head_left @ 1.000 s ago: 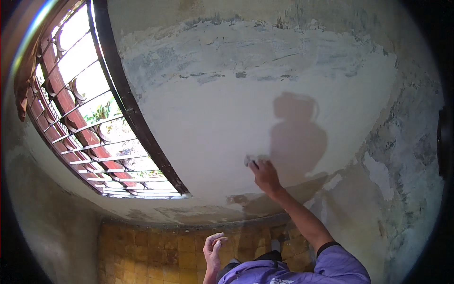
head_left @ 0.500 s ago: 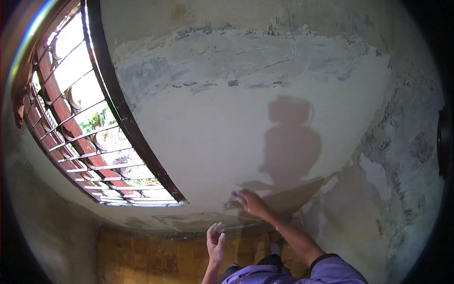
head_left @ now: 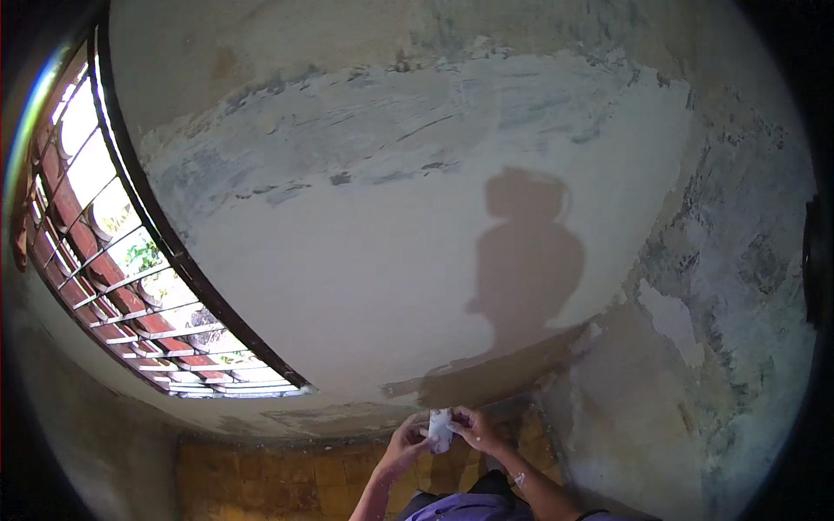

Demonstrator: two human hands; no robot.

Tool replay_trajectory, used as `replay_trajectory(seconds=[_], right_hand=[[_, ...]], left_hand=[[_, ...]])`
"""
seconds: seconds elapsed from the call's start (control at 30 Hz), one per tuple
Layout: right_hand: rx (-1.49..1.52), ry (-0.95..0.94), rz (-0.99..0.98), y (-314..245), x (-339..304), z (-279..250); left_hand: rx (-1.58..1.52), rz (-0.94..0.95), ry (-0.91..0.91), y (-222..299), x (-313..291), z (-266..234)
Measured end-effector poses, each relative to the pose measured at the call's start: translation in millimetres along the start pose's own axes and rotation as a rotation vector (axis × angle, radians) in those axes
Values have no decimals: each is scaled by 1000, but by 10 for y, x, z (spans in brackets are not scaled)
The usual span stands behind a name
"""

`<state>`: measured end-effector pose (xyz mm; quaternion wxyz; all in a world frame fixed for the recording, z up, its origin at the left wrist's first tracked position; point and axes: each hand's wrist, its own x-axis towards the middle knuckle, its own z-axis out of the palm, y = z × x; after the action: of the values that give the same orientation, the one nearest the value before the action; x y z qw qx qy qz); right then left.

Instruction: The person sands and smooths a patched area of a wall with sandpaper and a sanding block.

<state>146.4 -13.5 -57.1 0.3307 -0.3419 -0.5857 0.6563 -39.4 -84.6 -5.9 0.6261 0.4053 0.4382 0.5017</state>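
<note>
In front of my body, low in the view, both hands meet at a small white piece (head_left: 440,431) that looks like a folded sheet of paper; I cannot make out whether it is sandpaper. My left hand (head_left: 405,445) pinches its left edge and my right hand (head_left: 474,431) grips the upper right side. Pale dust marks the fingers and my right forearm. Just beyond the hands rises a wall with a broad smooth white coat (head_left: 365,269), rough and streaked along its upper band. My shadow falls on that coat.
At the left is a barred window (head_left: 139,286) with a dark frame and reddish parts. An adjoining patchy grey wall (head_left: 695,373) stands to the right. Worn yellow-brown floor tiles (head_left: 261,478) lie below. A dark object (head_left: 813,260) sits at the far right rim.
My right hand has come down from the wall to meet my left. Both hands now hold the white piece. The view has shifted, with the window further left.
</note>
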Motion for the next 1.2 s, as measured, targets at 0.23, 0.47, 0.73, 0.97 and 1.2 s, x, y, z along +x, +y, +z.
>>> replay_trajectory(seconds=[0.23, 0.47, 0.73, 0.97, 1.2], right_hand=[[33, 95, -21, -211, -104, -342], [-30, 117, 71, 236, -285, -1033], [-266, 245, -9, 1223, -335, -1848], [-150, 44, 136, 692, -103, -2083], [-394, 26, 72, 700, 87, -2346]], left_hand=[[272, -12, -20, 296, 435, 142], [999, 983, 1090, 1970, 1041, 604], [1473, 1154, 1231, 2378, 1864, 890], [1717, 1120, 692, 1494, 1931, 1189], [1630, 1369, 1190, 2661, 2153, 1440]])
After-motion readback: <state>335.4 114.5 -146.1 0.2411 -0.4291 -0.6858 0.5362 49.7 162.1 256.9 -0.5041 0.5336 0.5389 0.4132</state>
